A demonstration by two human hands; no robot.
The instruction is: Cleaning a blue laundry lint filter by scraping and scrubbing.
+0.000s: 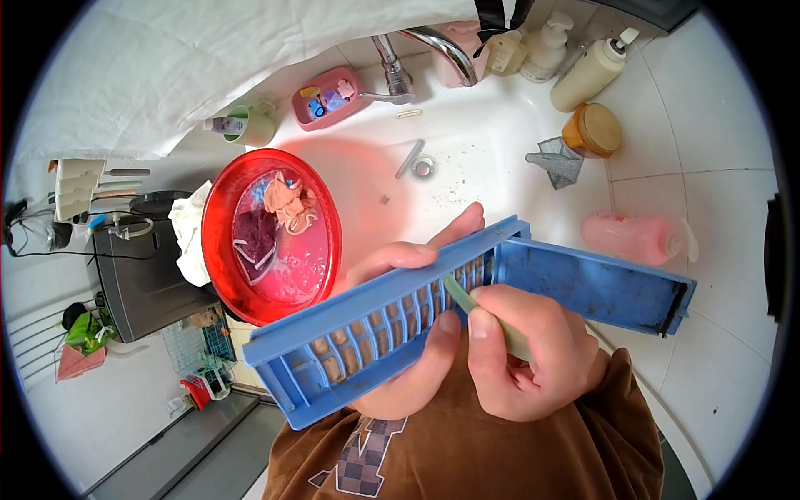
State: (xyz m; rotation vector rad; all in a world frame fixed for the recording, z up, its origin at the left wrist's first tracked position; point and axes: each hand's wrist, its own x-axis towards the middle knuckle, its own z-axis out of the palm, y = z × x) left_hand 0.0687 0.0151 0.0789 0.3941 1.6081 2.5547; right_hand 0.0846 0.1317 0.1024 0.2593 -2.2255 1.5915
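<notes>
My left hand (419, 375) holds a long blue plastic slatted frame (375, 312) from beneath, its thumb on the near edge and its fingers over the far edge. Brownish grime or filter material shows between the slats. A blue plastic flap or lid (587, 281), dirty inside, extends from the frame's right end. My right hand (531, 350) pinches a pale green tool (462, 297), perhaps a brush handle or scraper, whose narrow end touches the slats. The far end of that tool is partly hidden by my fingers.
Beyond lies a white sink (369, 175) with dark specks near its drain (423, 167), under a chrome faucet (437, 47). A red basin (209, 250) with wet cloths stands left. Pump bottles (587, 75), an amber jar (592, 130), a grey cloth (558, 162) and a pink bottle (628, 237) line the right.
</notes>
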